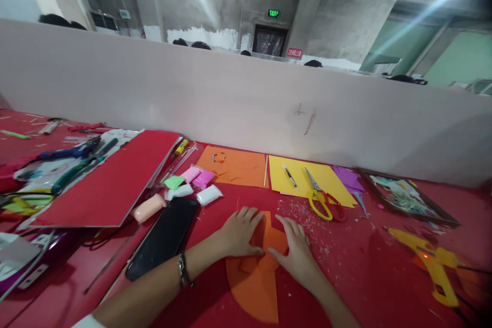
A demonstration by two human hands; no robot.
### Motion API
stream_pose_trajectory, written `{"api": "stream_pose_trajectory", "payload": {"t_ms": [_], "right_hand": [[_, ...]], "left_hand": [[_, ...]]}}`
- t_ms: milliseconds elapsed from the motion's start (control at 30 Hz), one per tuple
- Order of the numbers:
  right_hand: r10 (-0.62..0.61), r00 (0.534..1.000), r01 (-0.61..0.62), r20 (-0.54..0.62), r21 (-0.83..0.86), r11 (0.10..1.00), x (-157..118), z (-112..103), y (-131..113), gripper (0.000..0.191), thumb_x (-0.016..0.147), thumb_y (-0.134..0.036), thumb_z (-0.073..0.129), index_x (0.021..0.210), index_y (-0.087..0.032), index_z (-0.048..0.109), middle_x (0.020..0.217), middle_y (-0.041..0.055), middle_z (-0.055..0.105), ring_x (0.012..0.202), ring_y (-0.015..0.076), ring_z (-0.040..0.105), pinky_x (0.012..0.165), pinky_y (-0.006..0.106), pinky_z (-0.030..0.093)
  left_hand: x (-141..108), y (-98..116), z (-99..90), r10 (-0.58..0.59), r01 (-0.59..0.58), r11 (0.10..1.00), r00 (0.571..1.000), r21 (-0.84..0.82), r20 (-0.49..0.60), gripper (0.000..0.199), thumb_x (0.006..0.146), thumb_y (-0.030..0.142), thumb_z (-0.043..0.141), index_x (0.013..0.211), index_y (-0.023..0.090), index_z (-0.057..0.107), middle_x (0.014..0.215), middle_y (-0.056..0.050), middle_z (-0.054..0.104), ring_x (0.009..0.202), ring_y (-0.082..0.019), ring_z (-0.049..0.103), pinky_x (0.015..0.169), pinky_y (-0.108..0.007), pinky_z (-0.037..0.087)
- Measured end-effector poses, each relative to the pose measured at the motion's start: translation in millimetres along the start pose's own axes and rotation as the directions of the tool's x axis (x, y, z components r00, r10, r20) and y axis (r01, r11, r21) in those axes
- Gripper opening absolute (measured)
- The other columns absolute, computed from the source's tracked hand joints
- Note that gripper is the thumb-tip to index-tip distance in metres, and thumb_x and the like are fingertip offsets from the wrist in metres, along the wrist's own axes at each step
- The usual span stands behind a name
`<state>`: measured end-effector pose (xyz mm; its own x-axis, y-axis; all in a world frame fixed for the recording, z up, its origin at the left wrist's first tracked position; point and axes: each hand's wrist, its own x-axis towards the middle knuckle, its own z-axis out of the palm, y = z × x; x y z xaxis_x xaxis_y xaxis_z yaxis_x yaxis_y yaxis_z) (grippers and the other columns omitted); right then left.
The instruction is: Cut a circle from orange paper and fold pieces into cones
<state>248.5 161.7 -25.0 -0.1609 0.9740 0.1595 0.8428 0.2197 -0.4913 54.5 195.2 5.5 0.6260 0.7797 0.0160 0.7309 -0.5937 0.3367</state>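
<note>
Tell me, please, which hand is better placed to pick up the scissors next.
Probably the right hand: the scissors lie just beyond it, on its own side, while the left hand is farther off.

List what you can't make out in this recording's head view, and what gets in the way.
All in the head view:
Orange paper: parts lie covered by the left hand and right hand.
Right forearm: cut off by the bottom edge.
Dark cord by the yellow glue gun: runs past the right edge.
Heads: mostly hidden by the white partition.
Red wall sign: lettering too small to read.
</note>
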Motion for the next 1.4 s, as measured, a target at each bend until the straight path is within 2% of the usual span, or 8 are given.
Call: {"api": "stream_pose_trajectory", "payload": {"t_ms": [267,467,600,867,1000,1167,1300,1400], "right_hand": [[-0.022,0.999,0.02,0.041,0.053,0.998,2,0,2,0.061,0.07,-0.024,0.055,0.127,-0.017,0.038,0.125,0.0121,0.045,0.117,0.0261,0.037,0.097,0.041,0.03],[-0.141,0.974,0.113,0.175,0.161,0.98,-5,-1,6,0.079,0.068,-0.027,0.061,0.137,-0.021,0.023,0.142,0.0085,0.026,0.13,0.0243,0.019,0.105,0.043,0.019],[-0.207,0.966,0.156,0.154,0.293,0.943,-5,-8,4,0.072,0.071,-0.023,0.059,0.135,-0.024,0.025,0.137,0.0076,0.034,0.126,0.0211,0.029,0.104,0.04,0.025],[0.044,0.999,-0.046,0.016,0.487,0.872,-1,-6,5,0.068,0.069,-0.023,0.06,0.13,-0.023,0.03,0.12,0.0093,0.046,0.109,0.0212,0.046,0.095,0.04,0.035],[0.181,0.982,-0.154,0.045,0.743,0.652,5,-11,4,0.064,0.074,-0.032,0.057,0.128,-0.021,0.026,0.11,0.0091,0.051,0.097,0.0188,0.054,0.087,0.036,0.042],[0.181,0.984,-0.09,-0.001,0.866,0.492,5,-20,-3,0.066,0.072,-0.036,0.061,0.128,-0.024,0.029,0.106,0.0071,0.054,0.088,0.016,0.056,0.082,0.032,0.043],[0.101,0.972,-0.226,0.213,0.965,0.135,0,-22,-10,0.053,0.076,-0.038,0.059,0.123,-0.026,0.037,0.106,0.0065,0.057,0.085,0.0161,0.059,0.073,0.03,0.047],[0.109,0.961,-0.251,0.255,0.967,-0.047,0,-22,-12,0.041,0.074,-0.034,0.063,0.111,-0.025,0.047,0.09,0.0015,0.061,0.071,0.0107,0.058,0.065,0.024,0.047]], "left_hand": [[6,3,2.9,-0.08,0.079,0.996,0.997,-0.033,-0.017,0.086,0.057,0.05,0.068,0.127,0.011,0.039,0.122,-0.019,0.044,0.109,-0.034,0.044,0.09,-0.044,0.038],[6,8,7.4,-0.092,0.087,0.991,0.995,-0.099,-0.048,0.094,0.053,0.052,0.069,0.131,0.012,0.034,0.128,-0.02,0.04,0.118,-0.037,0.034,0.096,-0.049,0.029],[5,8,10.4,-0.109,0.098,0.972,0.993,-0.215,-0.039,0.09,0.054,0.042,0.071,0.131,0.014,0.034,0.121,-0.019,0.044,0.108,-0.038,0.046,0.087,-0.051,0.038],[10,8,12.5,-0.073,-0.011,0.786,0.991,-0.618,-0.111,0.061,0.069,0.019,0.06,0.126,0.02,0.039,0.123,-0.011,0.052,0.11,-0.025,0.048,0.095,-0.041,0.036],[9,10,3.7,-0.124,-0.065,0.593,0.977,-0.802,-0.171,0.046,0.08,0.027,0.051,0.123,0.016,0.04,0.121,-0.012,0.053,0.106,-0.022,0.052,0.09,-0.038,0.041],[7,9,-1.5,-0.144,-0.055,0.365,0.983,-0.929,-0.115,0.037,0.079,0.034,0.055,0.109,0.013,0.051,0.11,-0.013,0.06,0.097,-0.025,0.057,0.08,-0.037,0.047],[9,8,5.5,-0.152,-0.025,0.215,0.987,-0.976,-0.059,0.043,0.077,0.035,0.058,0.113,0.015,0.048,0.11,-0.012,0.061,0.096,-0.024,0.059,0.08,-0.037,0.048],[11,8,10.2,-0.187,-0.014,0.138,0.982,-0.99,-0.04,0.052,0.077,0.034,0.058,0.122,0.017,0.041,0.12,-0.011,0.055,0.107,-0.023,0.053,0.088,-0.036,0.043]]}}
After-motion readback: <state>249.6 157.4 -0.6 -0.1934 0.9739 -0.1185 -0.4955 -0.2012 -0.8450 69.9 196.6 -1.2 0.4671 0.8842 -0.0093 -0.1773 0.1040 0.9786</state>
